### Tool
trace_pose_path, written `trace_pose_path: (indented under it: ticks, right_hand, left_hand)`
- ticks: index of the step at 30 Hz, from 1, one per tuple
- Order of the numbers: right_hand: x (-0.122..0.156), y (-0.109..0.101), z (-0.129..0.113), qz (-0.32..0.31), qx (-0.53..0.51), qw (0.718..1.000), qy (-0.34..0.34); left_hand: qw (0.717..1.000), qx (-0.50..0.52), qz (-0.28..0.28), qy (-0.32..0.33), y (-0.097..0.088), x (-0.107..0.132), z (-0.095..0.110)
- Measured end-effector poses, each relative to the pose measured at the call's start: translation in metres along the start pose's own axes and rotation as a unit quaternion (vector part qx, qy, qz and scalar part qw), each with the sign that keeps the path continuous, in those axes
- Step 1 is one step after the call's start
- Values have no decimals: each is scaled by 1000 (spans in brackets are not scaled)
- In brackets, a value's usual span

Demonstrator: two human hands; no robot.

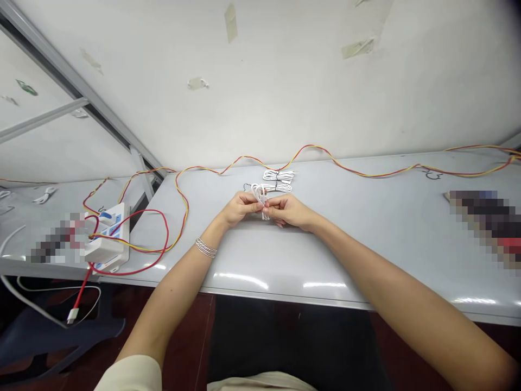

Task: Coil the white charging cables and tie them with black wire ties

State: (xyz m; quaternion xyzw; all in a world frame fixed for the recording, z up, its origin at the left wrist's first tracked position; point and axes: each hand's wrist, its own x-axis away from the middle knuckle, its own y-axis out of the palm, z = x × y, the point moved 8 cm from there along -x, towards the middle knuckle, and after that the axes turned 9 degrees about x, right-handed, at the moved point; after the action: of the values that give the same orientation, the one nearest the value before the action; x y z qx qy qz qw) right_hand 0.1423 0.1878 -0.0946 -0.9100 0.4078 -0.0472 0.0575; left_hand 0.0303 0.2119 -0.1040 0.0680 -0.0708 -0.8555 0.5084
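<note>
Both of my hands meet over the middle of the grey table, pinching a coiled white cable (257, 190) between them. My left hand (241, 209) has its thumb and fingers closed on the left side of the coil. From the right, my right hand (290, 210) closes its fingertips on the same cable near a small plug end. Just behind the hands lie two more bundled white cables, the farther bundle (278, 176) and the nearer bundle (280, 188), each bound with a dark tie. Fingers partly hide the held cable's lower part.
A red and yellow wire (246, 157) winds along the table's back edge. On the left a white power strip (116, 239) stands with plugs and a red cord. Loose dark ties (431, 174) lie at the right, near a blurred dark object (484, 217).
</note>
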Motion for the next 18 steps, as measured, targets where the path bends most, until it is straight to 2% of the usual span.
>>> trace_pose_path:
  ticks: [9, 18]
  right_hand:
    - [0, -8, 1, 24, 18, 1000, 7]
    - [0, -7, -2, 8, 39, 999, -11]
  left_hand:
    - [1000, 7, 5, 8, 2, 0, 0]
    - [999, 33, -2, -18, 5, 1, -6]
